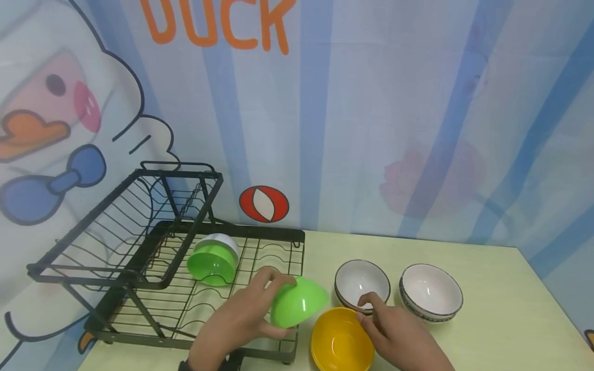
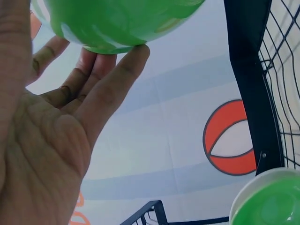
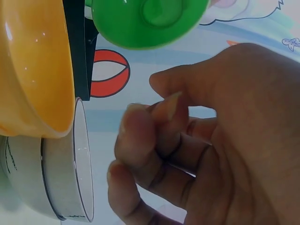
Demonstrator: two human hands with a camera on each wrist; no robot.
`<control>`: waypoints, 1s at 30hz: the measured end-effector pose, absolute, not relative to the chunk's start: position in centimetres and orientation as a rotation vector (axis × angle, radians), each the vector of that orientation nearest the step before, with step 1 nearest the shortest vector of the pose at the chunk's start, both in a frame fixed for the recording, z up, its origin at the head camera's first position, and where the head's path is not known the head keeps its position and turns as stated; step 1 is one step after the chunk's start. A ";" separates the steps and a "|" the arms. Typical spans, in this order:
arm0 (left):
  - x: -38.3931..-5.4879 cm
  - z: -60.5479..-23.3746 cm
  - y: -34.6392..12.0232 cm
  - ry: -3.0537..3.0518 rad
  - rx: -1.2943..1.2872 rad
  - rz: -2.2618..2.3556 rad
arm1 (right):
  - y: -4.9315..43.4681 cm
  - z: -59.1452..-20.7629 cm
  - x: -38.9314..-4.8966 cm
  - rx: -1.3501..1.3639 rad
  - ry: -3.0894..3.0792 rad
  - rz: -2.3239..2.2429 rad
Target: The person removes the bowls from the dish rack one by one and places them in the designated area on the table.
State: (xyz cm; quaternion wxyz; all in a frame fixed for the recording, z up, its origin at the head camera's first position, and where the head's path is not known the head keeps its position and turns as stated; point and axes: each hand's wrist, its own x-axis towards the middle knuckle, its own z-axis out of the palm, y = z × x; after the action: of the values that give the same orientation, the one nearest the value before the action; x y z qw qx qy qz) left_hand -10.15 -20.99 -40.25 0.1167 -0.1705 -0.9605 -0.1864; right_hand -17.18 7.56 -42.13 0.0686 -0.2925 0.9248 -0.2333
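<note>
A bright green bowl (image 1: 299, 303) is tilted on its side between the thumb and fingers of my left hand (image 1: 246, 312), over the rack's right edge. In the left wrist view, fingertips press against the underside of this green bowl (image 2: 117, 21). My right hand (image 1: 396, 330) hovers by the right rim of a yellow bowl (image 1: 341, 342), which looks stacked on another. The right wrist view shows the right hand (image 3: 248, 103) with loosely bent fingers and nothing between them, apart from the yellow bowl (image 3: 40, 70).
A black two-tier dish rack (image 1: 185, 330) stands on the left, with another green bowl (image 1: 211, 264) and a white bowl (image 1: 227, 241) leaning in it. Dark-rimmed white bowls stand in two stacks, one behind the yellow bowl (image 1: 359, 278) and one farther right (image 1: 431, 288). A printed curtain (image 1: 352, 129) hangs behind.
</note>
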 end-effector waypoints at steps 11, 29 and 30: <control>-10.5 -40.6 -19.3 -2.759 -0.666 -0.578 | 7.1 -42.2 -17.0 -0.855 2.798 -0.727; -10.4 -40.6 -18.3 -2.786 -0.707 -0.658 | 7.7 -42.0 -16.6 -1.020 2.825 -0.739; -10.4 -40.7 -18.2 -2.779 -0.721 -0.672 | 7.8 -42.0 -16.6 -1.047 2.833 -0.739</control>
State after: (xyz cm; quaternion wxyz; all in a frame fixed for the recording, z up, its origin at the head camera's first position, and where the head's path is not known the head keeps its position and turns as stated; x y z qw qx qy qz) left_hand -10.40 -18.23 -40.66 0.0963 -0.2435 -0.9381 -0.2269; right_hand -16.55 7.78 -41.98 0.0162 -0.3367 0.9110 -0.2378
